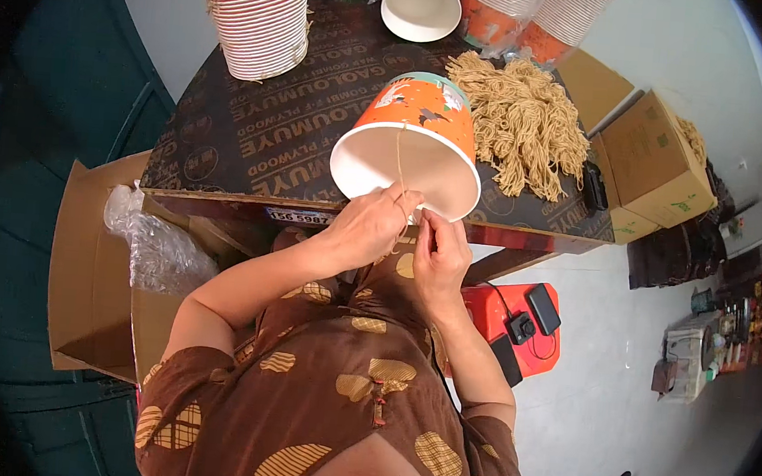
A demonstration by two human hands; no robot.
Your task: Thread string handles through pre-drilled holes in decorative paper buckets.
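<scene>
Orange-and-white paper bucket (pixel 411 142), tilted at dark surface (pixel 228 136) edge; light, crushable, best held by rim. Left hand (pixel 369 224) and right hand (pixel 438 251) fingers pinch tan twine handle (pixel 398 163) at rim

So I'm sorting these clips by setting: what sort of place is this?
Probably a small workshop for hand assembly. Stacks of paper cups and a heap of twine sit on a plywood table, with cardboard boxes beside it on a bare floor.
</scene>
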